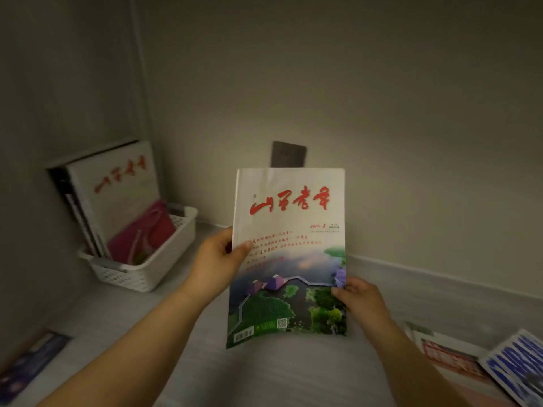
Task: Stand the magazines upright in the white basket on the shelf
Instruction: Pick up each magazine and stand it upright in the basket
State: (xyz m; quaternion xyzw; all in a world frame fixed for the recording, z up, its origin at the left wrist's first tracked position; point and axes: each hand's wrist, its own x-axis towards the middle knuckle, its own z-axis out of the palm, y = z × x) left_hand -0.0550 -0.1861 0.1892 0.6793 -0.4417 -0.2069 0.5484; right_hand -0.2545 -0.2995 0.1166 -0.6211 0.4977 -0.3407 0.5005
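**Magazine held upright over the shelf, basket in the corner**

A person holds a magazine (289, 254) with red brush lettering and a lakeside picture on its cover, upright and facing the camera, above the pale shelf (293, 374). The left hand (217, 259) grips its left edge, thumb pressed on the cover and fingers behind. The right hand (360, 298) pinches the lower right edge, thumb in front.

To the left, in the back corner of the shelf, stands the white basket (147, 274). It holds several magazines that lean toward the left wall, a white-covered copy (117, 195) with the same red lettering and a pink magazine (144, 233) in front of it.

A dark wall plate (288, 154) shows just above the held magazine. At lower right a red-and-white magazine (452, 356) and a blue-striped magazine (520, 365) lie flat on the shelf, and a dark magazine (29, 362) lies at lower left.
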